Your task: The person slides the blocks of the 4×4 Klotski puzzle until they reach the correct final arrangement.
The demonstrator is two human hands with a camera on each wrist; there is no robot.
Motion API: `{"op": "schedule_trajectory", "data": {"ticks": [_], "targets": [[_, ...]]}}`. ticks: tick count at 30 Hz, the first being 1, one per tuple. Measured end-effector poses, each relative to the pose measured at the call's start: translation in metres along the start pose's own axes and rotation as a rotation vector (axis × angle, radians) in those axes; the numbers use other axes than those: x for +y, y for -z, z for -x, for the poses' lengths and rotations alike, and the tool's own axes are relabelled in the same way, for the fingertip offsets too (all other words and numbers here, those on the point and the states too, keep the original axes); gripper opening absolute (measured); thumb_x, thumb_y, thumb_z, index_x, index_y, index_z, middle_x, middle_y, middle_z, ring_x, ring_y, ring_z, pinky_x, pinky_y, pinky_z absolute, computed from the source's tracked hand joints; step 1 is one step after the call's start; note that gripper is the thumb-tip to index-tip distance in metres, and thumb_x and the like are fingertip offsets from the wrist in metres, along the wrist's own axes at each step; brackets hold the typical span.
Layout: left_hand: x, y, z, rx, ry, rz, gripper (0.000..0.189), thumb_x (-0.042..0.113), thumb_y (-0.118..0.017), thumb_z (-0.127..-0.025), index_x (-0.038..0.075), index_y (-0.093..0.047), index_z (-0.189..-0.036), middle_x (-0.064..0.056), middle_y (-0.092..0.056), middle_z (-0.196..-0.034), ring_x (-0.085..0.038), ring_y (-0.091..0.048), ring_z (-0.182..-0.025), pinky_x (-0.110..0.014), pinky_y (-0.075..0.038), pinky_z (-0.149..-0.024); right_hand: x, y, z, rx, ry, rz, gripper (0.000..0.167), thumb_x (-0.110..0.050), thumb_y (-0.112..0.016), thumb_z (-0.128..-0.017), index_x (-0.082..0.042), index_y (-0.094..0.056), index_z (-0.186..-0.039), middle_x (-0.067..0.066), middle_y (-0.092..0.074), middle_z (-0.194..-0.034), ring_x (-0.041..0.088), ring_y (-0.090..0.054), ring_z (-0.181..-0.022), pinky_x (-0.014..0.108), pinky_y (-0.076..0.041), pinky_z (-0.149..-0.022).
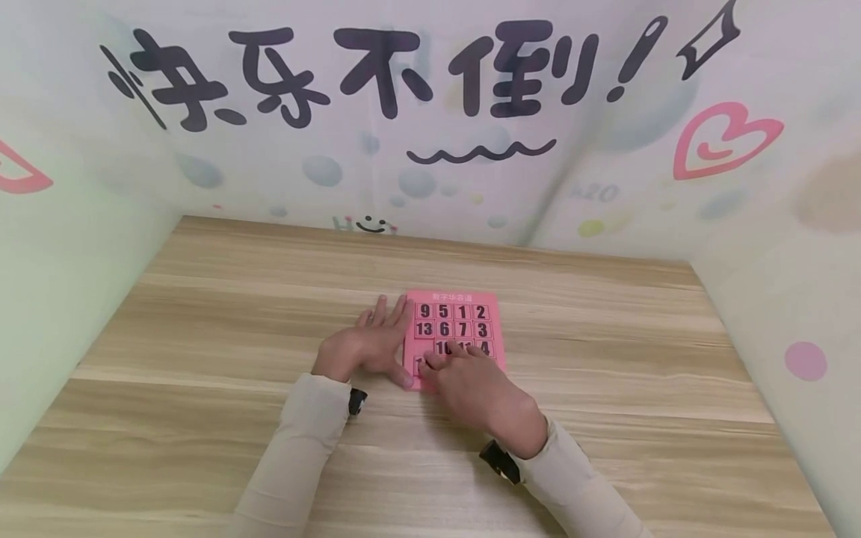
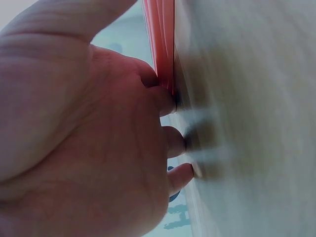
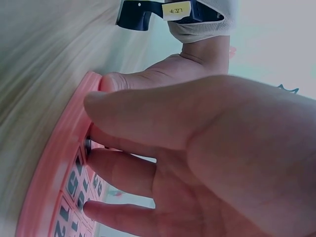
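A pink sliding number puzzle (image 1: 484,297) lies flat on the wooden table. Its top row reads 9, 5, 1, 2, and the second 13, 6, 7, 3. The third row has a gap at the left, then 10, 11 and 4. My left hand (image 1: 370,347) rests along the puzzle's left side, fingers spread and thumb at the near corner; the left wrist view shows fingers against the pink edge (image 2: 165,44). Over the near rows lies my right hand (image 1: 471,392), fingertips (image 3: 94,207) touching the tiles. It hides most of the bottom row.
The wood-grain table (image 1: 235,299) surrounds the puzzle. Behind it stands a white printed wall (image 1: 430,187) with large dark characters, and pale walls rise at both sides. Dark straps (image 1: 500,462) sit at both wrists, beside light sleeves (image 1: 296,441).
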State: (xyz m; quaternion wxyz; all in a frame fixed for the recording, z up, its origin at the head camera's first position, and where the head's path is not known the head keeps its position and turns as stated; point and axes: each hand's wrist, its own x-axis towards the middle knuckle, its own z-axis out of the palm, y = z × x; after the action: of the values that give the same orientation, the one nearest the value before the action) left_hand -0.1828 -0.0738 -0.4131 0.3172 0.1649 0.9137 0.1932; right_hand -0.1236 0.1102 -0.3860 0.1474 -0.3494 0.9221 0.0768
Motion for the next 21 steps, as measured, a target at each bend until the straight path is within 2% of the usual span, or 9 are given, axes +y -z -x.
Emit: {"op": "schedule_trajectory", "data": {"ticks": [7,12,16,18,21], "targets": [[0.0,0.0,0.0,0.006,-0.004,0.001,0.128,0.043,-0.083,-0.075,0.007,0.008,-0.159,-0.008,0.015,-0.166,-0.033,0.023,-0.15,-0.05,0.006,-0.124,0.0,0.001,0.001,0.008,0.008,0.005,0.036,-0.019,-0.049,-0.102,-0.02,-0.064,-0.135,-0.003,-0.054,-0.147,0.033,-0.046,-0.139,0.053,-0.039,-0.112],[0.0,0.001,0.0,0.004,-0.009,-0.013,0.129,0.044,-0.083,-0.075,0.008,0.008,-0.159,-0.008,0.016,-0.166,-0.034,0.023,-0.149,-0.051,0.006,-0.123,0.004,0.001,-0.005,0.109,0.042,0.021,0.03,-0.015,-0.054,-0.1,-0.02,-0.07,-0.126,-0.003,-0.062,-0.138,0.03,-0.052,-0.134,0.053,-0.043,-0.108],[0.0,0.001,0.0,-0.004,-0.015,-0.028,0.128,0.046,-0.082,-0.075,0.008,0.008,-0.159,-0.009,0.017,-0.165,-0.034,0.023,-0.149,-0.052,0.006,-0.123,0.012,-0.002,-0.012,0.193,0.005,-0.027,0.038,-0.019,-0.055,-0.101,-0.021,-0.06,-0.139,0.001,-0.055,-0.146,0.032,-0.045,-0.14,0.054,-0.041,-0.111],[0.0,0.001,0.0,-0.009,-0.017,-0.034,0.128,0.046,-0.081,-0.076,0.008,0.008,-0.159,-0.008,0.017,-0.165,-0.035,0.023,-0.149,-0.053,0.006,-0.123,0.015,-0.005,-0.015,0.197,-0.025,-0.053,0.045,-0.026,-0.053,-0.102,-0.02,-0.05,-0.147,0.003,-0.046,-0.153,0.034,-0.036,-0.145,0.055,-0.036,-0.114],[0.0,0.001,-0.001,-0.009,-0.015,-0.04,0.127,0.046,-0.081,-0.076,0.008,0.008,-0.159,-0.008,0.017,-0.166,-0.035,0.023,-0.149,-0.052,0.006,-0.123,0.019,-0.009,-0.018,0.18,-0.056,-0.088,0.052,-0.037,-0.05,-0.103,-0.021,-0.041,-0.152,0.003,-0.036,-0.159,0.036,-0.026,-0.149,0.056,-0.031,-0.116]]}}
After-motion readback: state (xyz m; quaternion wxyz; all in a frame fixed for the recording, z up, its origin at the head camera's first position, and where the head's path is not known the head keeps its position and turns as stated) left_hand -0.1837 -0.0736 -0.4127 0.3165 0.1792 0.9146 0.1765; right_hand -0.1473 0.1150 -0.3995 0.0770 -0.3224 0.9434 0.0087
